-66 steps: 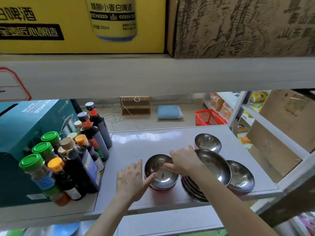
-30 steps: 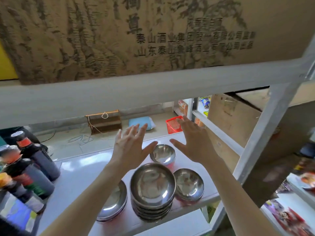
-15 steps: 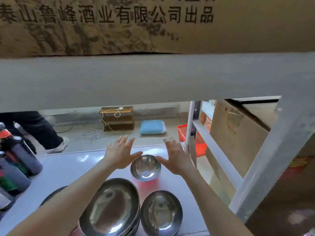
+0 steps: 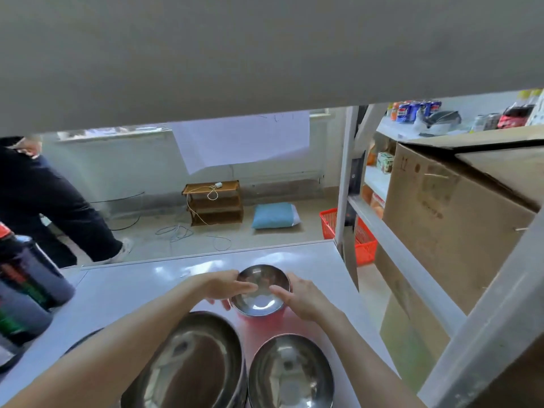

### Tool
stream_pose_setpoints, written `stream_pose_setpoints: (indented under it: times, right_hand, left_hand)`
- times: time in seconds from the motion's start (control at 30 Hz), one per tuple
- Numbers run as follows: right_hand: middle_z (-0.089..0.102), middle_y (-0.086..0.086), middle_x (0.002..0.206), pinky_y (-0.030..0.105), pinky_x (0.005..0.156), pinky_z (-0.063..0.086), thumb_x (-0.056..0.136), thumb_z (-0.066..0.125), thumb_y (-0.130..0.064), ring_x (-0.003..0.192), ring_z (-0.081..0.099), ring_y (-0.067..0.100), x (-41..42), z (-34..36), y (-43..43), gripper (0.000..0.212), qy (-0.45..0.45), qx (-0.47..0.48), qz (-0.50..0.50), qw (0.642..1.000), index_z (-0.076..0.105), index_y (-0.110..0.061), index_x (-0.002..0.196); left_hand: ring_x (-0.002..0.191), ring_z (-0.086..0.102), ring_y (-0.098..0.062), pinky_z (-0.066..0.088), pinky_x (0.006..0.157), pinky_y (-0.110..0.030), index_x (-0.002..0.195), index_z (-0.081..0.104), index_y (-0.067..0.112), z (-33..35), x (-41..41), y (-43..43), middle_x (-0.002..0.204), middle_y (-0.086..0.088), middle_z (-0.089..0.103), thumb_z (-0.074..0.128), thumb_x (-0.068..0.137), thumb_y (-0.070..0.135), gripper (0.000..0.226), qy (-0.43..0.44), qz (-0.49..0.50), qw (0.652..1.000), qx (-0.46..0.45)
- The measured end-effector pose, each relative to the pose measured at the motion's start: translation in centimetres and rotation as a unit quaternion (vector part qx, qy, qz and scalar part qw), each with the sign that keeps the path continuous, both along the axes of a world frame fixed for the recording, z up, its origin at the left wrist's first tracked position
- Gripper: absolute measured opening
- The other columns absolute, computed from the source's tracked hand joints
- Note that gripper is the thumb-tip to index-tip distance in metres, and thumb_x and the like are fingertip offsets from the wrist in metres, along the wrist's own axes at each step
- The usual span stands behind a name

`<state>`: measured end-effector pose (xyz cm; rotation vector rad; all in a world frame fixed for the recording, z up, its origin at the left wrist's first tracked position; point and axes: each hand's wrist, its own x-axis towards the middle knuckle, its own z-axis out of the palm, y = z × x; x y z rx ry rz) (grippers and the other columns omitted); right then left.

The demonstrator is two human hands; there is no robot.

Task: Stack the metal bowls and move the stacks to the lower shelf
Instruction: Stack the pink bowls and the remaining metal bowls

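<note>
A small metal bowl sits far back on the white shelf. My left hand grips its left rim and my right hand grips its right rim, thumbs over the edge. Close to me stands a stack of larger metal bowls. A single medium bowl rests to the right of that stack. The rim of another bowl peeks out behind my left forearm.
Dark sauce bottles crowd the shelf's left end. A grey shelf board hangs low overhead. A metal upright and a big cardboard box stand to the right. A person's leg is on the floor beyond.
Both hands have closed in from beside the small bowl onto its rims. The camera has dipped lower and closer under the upper shelf.
</note>
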<state>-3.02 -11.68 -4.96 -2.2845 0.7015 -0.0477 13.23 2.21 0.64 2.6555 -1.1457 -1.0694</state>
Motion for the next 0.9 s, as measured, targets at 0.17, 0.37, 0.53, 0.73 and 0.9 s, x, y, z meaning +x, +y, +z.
stream_pose_setpoints:
  times: [0.17, 0.37, 0.53, 0.73, 0.9]
  right_hand:
    - [0.056, 0.004, 0.092, 0.033, 0.067, 0.039, 0.088, 0.044, -0.06, 0.083, 0.053, 0.021, 0.2, 0.4, 0.7, 0.045, -0.001, 0.022, -0.005, 1.0, 0.045, -0.015, 0.097]
    - [0.064, 0.007, 0.104, 0.03, 0.071, 0.043, 0.092, 0.044, -0.054, 0.088, 0.057, 0.02, 0.3, 4.0, 0.5, 0.047, -0.055, -0.002, 0.006, 0.998, 0.049, -0.015, 0.118]
    - [0.062, 0.002, 0.093, 0.032, 0.067, 0.045, 0.09, 0.043, -0.057, 0.082, 0.059, 0.02, 0.1, 8.3, 0.2, 0.044, -0.081, -0.029, 0.0, 0.996, 0.048, -0.018, 0.111]
    - [0.062, 0.002, 0.096, 0.035, 0.071, 0.045, 0.088, 0.043, -0.061, 0.083, 0.058, 0.022, 0.4, 12.3, 2.4, 0.054, -0.117, -0.062, 0.011, 0.991, 0.049, -0.017, 0.119]
    - [0.06, 0.002, 0.086, 0.026, 0.062, 0.045, 0.09, 0.044, -0.057, 0.077, 0.06, 0.019, 1.4, 14.6, 6.9, 0.044, -0.145, -0.077, 0.034, 0.986, 0.049, -0.016, 0.106]
  left_hand:
    - [0.073, 0.072, -0.007, 0.053, 0.071, -0.033, 0.108, 0.048, 0.02, 0.8, -0.6, 0.3, 0.096, 0.006, 0.065, 0.046, 0.084, 0.068, 0.054, 0.041, 0.033, 0.998, -0.032]
    - [0.087, 0.066, -0.017, 0.055, 0.078, -0.039, 0.112, 0.05, 0.024, 4.1, -1.3, 1.0, 0.104, -0.003, 0.066, 0.043, 0.092, 0.059, 0.041, 0.074, 0.071, 0.985, -0.138]
    - [0.087, 0.065, -0.025, 0.053, 0.089, -0.041, 0.107, 0.055, 0.017, 7.1, -2.4, 2.3, 0.101, -0.014, 0.068, 0.048, 0.091, 0.056, 0.043, 0.109, 0.117, 0.955, -0.248]
    - [0.072, 0.056, -0.015, 0.049, 0.069, -0.026, 0.097, 0.055, 0.023, 9.7, -3.6, 5.5, 0.085, -0.006, 0.061, 0.051, 0.09, 0.055, 0.033, 0.11, 0.146, 0.924, -0.337]
    - [0.072, 0.053, -0.015, 0.046, 0.067, -0.026, 0.098, 0.054, 0.025, 11.6, -3.5, 10.4, 0.084, -0.004, 0.059, 0.05, 0.091, 0.054, 0.03, 0.09, 0.144, 0.912, -0.374]
